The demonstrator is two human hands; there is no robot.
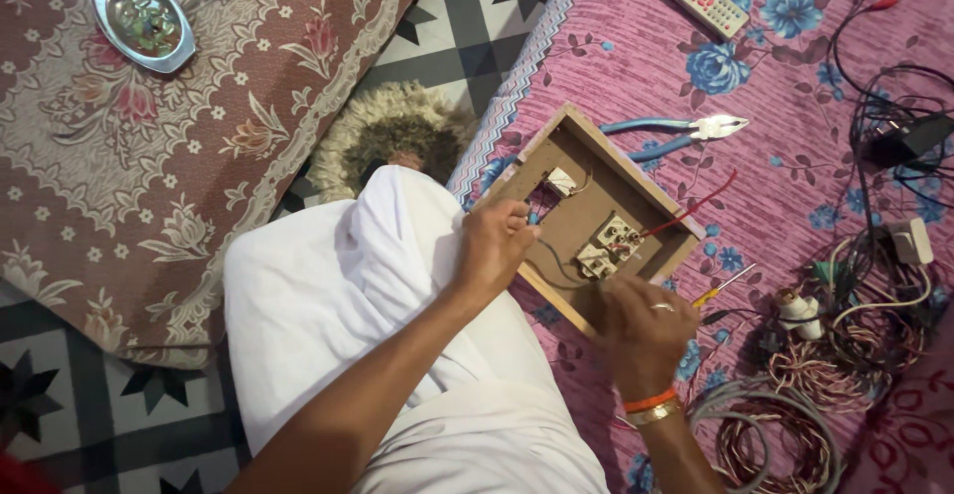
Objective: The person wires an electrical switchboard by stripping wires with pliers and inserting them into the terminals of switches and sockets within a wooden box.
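- Holding the wooden box (596,218) steady on the flowered bed cover (785,176), my left hand (494,248) pinches its near edge.
- My right hand (641,327) closes on a yellow-handled screwdriver (723,285) beside the white switch parts (608,246); best kept upright, pressing lightly.
- Box: hard, square-framed; red wire (691,213) thin, springy.

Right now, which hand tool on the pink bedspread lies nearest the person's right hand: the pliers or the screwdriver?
The yellow-handled screwdriver, just beside the right hand; the blue-handled pliers lie beyond the wooden box.
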